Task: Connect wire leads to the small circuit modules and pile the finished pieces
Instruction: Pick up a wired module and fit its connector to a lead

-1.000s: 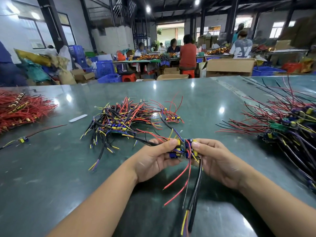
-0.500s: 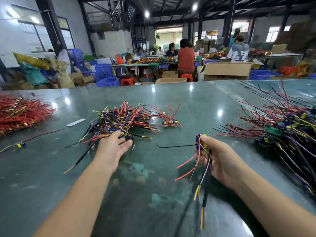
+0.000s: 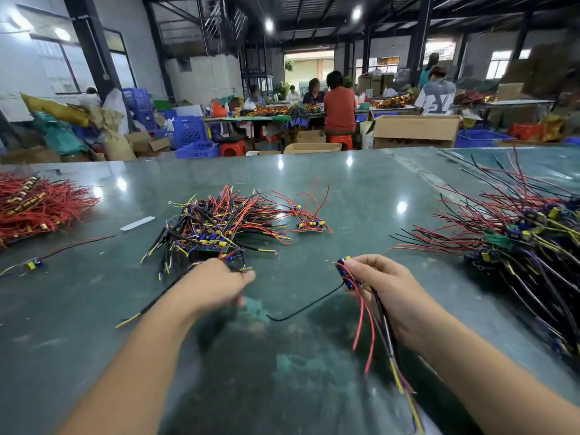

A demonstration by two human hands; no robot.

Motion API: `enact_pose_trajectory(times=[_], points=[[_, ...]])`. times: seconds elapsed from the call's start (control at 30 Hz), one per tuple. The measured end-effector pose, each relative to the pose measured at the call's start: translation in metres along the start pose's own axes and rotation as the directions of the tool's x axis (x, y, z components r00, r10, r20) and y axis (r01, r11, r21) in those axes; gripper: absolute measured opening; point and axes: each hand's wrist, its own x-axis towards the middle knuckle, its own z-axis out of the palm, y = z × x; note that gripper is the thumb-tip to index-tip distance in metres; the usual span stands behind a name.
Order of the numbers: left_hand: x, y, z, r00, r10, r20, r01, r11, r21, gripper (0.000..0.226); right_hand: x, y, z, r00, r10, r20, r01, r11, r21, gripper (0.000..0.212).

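Observation:
My right hand (image 3: 386,296) pinches a small blue circuit module (image 3: 343,271) above the green table (image 3: 361,189). Red leads and a black-and-yellow lead (image 3: 384,324) hang from the module toward me, and a thin black wire (image 3: 301,309) curves off it to the left. My left hand (image 3: 213,287), blurred, is at the near edge of the middle pile of wired modules (image 3: 219,221). Its fingers are curled around a wire end there. A black lead with a yellow tip (image 3: 141,312) runs out from under that hand.
A big heap of wired modules (image 3: 518,243) lies at the right, and a red wire pile (image 3: 34,205) at the far left. A few modules (image 3: 310,224), one loose piece (image 3: 31,264) and a white strip (image 3: 138,223) also lie on the table. People work at benches behind.
The hands have parted. My left hand let go of the module, reached to the middle pile and curled on a wire there. My right hand kept the module, its black wire drooping onto the table.

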Motion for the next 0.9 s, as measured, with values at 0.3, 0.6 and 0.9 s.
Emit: enact_pose_trajectory(times=[0.3, 0.6, 0.9], points=[[-0.023, 0.059, 0.059, 0.964, 0.261, -0.055, -0.173, 0.453, -0.874, 0.018, -0.013, 0.004, 0.01, 0.975, -0.132, 0.181, 0.193, 0.905, -0.38, 0.016], [-0.024, 0.052, 0.06, 0.963, 0.27, 0.007, -0.1, 0.381, -0.919, 0.007, -0.008, 0.004, 0.011, 0.976, -0.183, 0.121, 0.218, 0.869, -0.445, 0.035], [-0.028, 0.054, 0.057, 0.959, 0.258, -0.119, -0.211, 0.371, -0.904, 0.011, -0.003, -0.008, -0.004, 0.972, -0.06, 0.226, 0.139, 0.925, -0.352, 0.027]])
